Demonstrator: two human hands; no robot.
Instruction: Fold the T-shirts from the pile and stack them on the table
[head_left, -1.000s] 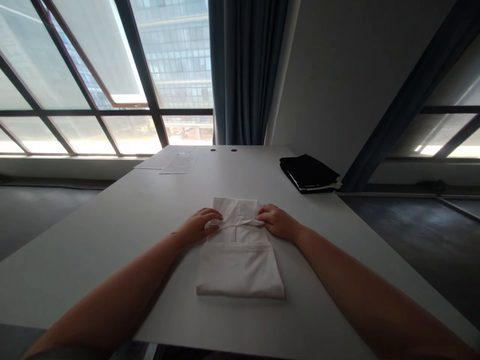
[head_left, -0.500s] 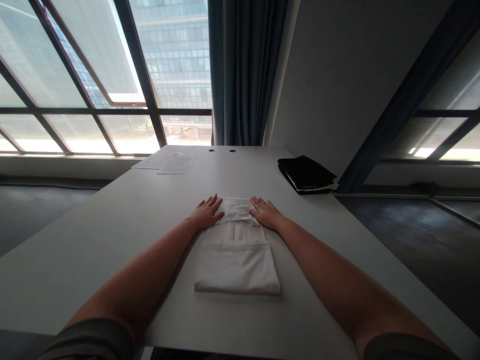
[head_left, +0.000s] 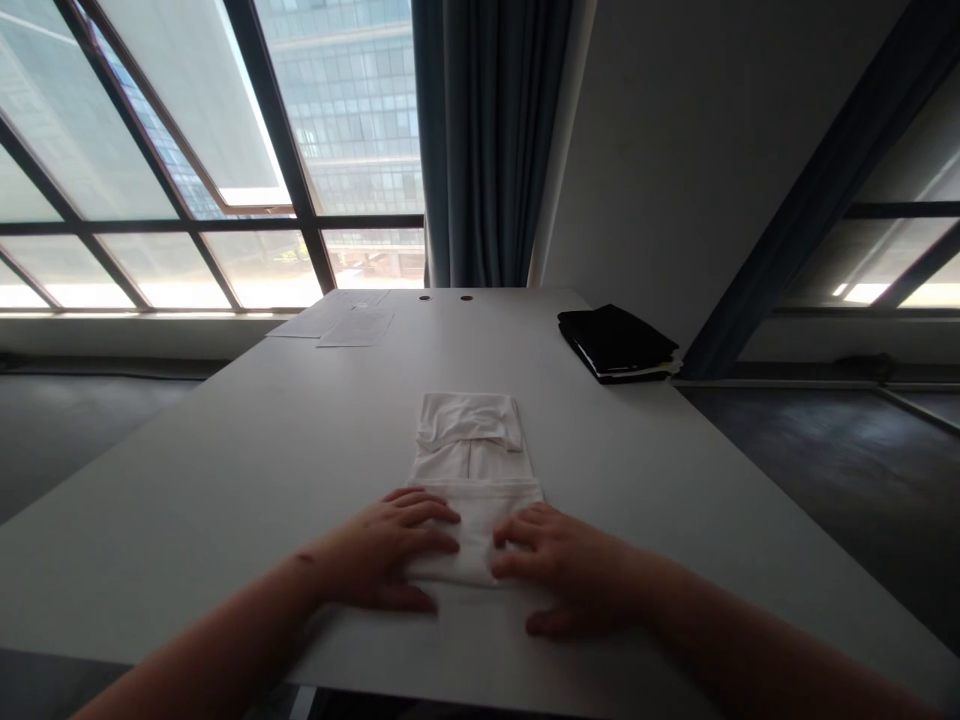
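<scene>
A folded white cloth garment (head_left: 469,463) lies lengthwise on the white table (head_left: 247,480). Its far end is turned over and wrinkled, while the near end forms a flat panel with a hemmed edge. My left hand (head_left: 394,550) is over the left side of the near panel, fingers apart and thumb toward me. Opposite it, my right hand (head_left: 566,565) is over the right side, its fingers slightly curled and spread. Both hands are a little blurred, and whether they press on the cloth I cannot tell. Neither holds anything visible.
Sheets of paper (head_left: 352,325) lie at the table's far left. A black folder (head_left: 619,343) with papers inside rests near the right edge. Two round holes are at the far end, before a blue curtain (head_left: 487,150) and windows (head_left: 352,120).
Both hands have drawn back toward me from the garment's far end to its near panel. The garment stays in about the same place and shape.
</scene>
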